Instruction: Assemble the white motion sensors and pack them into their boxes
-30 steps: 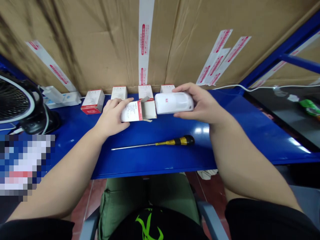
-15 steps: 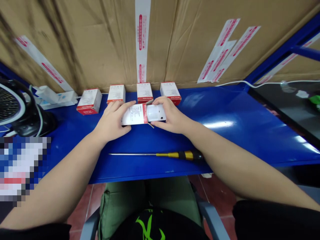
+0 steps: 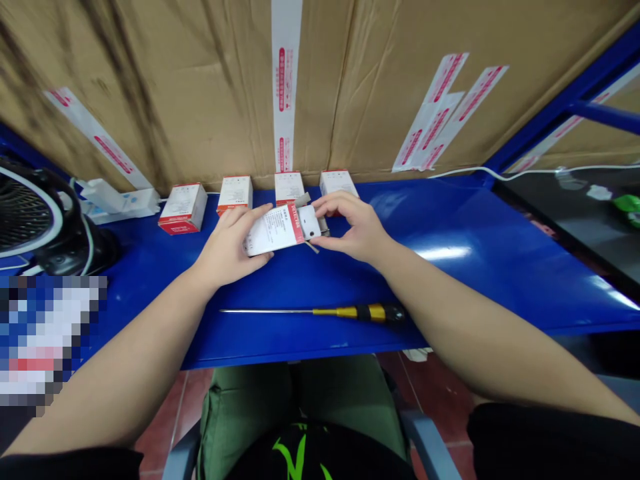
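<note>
My left hand (image 3: 227, 245) is wrapped round a white and red cardboard box (image 3: 274, 230) marked "DETECTOR", held over the blue table. Out of the box's open right end sticks a white plastic detector (image 3: 309, 223) with small dark holes. My right hand (image 3: 357, 228) grips the protruding end of the detector between thumb and fingers, close to the spread box flaps. Part of the detector is hidden inside the box. Nearer to me lies a screwdriver (image 3: 370, 313) with a yellow and black handle, its long shaft pointing left.
Several similar boxes, among them a left one (image 3: 183, 208), stand along the back by the cardboard wall (image 3: 200, 100). At left are a black fan (image 3: 65, 220) and a white power strip (image 3: 125, 205). A white cable (image 3: 460, 172) runs along the back right.
The detector has slid further into the box, so less of it shows. The box has tilted, its right end pointing away, and its flaps are more visible.
</note>
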A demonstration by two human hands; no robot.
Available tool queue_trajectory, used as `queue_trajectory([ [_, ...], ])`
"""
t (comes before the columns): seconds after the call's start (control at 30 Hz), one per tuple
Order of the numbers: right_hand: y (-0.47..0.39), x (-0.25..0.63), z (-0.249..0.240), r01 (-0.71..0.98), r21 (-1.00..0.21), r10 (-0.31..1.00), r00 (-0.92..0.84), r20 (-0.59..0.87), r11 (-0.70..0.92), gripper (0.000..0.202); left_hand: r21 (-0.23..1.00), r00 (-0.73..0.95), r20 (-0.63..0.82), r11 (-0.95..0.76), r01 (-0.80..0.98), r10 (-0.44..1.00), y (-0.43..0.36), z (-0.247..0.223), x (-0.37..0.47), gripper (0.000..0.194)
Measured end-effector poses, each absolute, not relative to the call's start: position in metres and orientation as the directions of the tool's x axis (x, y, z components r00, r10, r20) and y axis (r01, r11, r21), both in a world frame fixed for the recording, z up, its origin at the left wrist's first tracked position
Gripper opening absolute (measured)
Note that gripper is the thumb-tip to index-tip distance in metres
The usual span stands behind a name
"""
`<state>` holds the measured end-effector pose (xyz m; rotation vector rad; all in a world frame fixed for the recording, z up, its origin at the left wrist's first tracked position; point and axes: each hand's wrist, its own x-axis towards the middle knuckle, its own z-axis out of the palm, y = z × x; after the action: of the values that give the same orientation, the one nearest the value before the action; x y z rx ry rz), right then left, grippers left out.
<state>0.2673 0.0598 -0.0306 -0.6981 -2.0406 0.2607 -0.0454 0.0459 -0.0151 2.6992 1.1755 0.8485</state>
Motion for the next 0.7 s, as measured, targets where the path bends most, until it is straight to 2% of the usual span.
queue_trajectory([
  [0.13,0.058,0.268,-0.024,0.434,-0.326,0.516,-0.454,0.726,0.84,0.031,0.313,0.57,0.474,-0.734,0.603,0.671,0.047,-0.018,-0.043,0.088],
  [0.23,0.055,0.265,-0.025,0.384,-0.264,0.448,-0.544,0.71,0.885,0.016,0.322,0.563,0.496,-0.742,0.588,0.661,0.049,-0.021,-0.042,0.091],
  [0.33,0.052,0.261,-0.028,0.334,-0.24,0.402,-0.599,0.693,0.911,0.026,0.321,0.559,0.514,-0.75,0.578,0.65,0.05,-0.023,-0.042,0.09],
  [0.43,0.051,0.264,-0.029,0.358,-0.335,0.487,-0.552,0.677,0.872,0.021,0.308,0.533,0.538,-0.741,0.597,0.653,0.05,-0.023,-0.043,0.088],
  [0.5,0.052,0.269,-0.028,0.353,-0.49,0.603,-0.458,0.653,0.797,0.031,0.294,0.521,0.542,-0.73,0.617,0.659,0.049,-0.022,-0.042,0.088],
  [0.6,0.054,0.276,-0.026,0.217,-0.738,0.75,-0.388,0.536,0.639,0.05,0.278,0.512,0.54,-0.716,0.64,0.668,0.048,-0.019,-0.042,0.082],
  [0.63,0.054,0.276,-0.026,0.17,-0.774,0.759,-0.404,0.51,0.61,0.056,0.277,0.509,0.539,-0.712,0.645,0.671,0.048,-0.018,-0.042,0.08],
  [0.7,0.052,0.275,-0.025,0.151,-0.762,0.73,-0.452,0.513,0.63,0.074,0.284,0.5,0.532,-0.7,0.655,0.683,0.047,-0.018,-0.042,0.079],
])
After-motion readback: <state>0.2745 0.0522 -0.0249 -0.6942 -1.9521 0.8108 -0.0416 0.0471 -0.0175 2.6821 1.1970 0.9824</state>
